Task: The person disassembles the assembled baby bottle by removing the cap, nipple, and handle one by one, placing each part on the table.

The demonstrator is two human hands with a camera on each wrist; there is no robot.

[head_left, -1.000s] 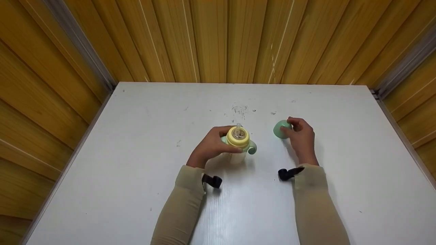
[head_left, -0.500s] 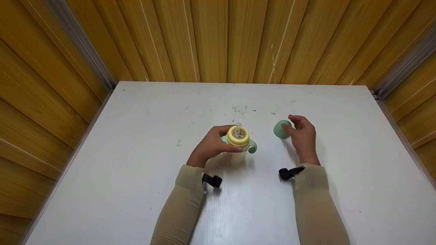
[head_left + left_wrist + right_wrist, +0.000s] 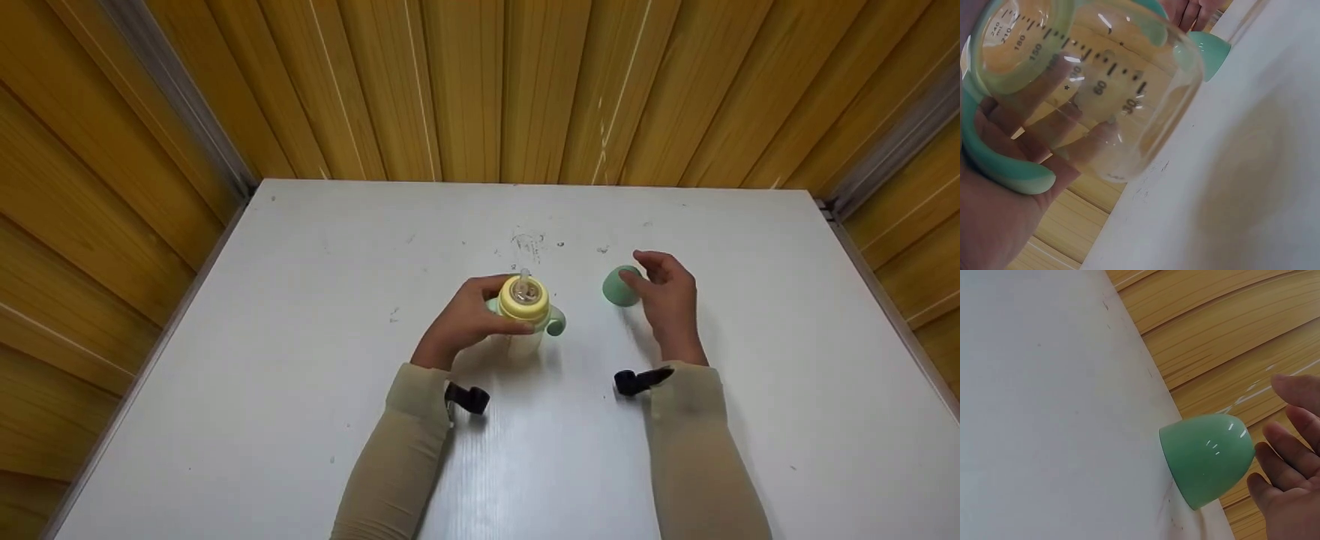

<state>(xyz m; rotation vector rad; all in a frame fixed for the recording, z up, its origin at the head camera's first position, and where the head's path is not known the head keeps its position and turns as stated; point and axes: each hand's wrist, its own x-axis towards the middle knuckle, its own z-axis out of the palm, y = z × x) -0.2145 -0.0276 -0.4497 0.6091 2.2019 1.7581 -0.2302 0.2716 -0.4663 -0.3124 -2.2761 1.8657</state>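
Note:
A clear baby bottle (image 3: 524,305) with a yellow collar, a clear teat and green side handles is gripped by my left hand (image 3: 466,321), thumb in front and fingers behind. In the left wrist view the bottle (image 3: 1123,107) shows black volume marks, and its base is raised over the table with a shadow below. The green dome-shaped cap (image 3: 619,288) stands rim down on the table, right of the bottle. Close above the cap (image 3: 1204,458), my right hand (image 3: 669,301) has its fingers spread and relaxed, holding nothing; the fingertips are right by the dome's top.
A white table (image 3: 300,337) with small dark marks spreads under both hands. Wood-patterned panels (image 3: 465,90) rise behind its far edge and along both sides. Black wrist cameras (image 3: 471,400) sit at both sleeve cuffs.
My right hand has let go of the green cap, its fingers opening and lifting slightly away. The cap stays on the table. My left hand and the bottle are nearly still.

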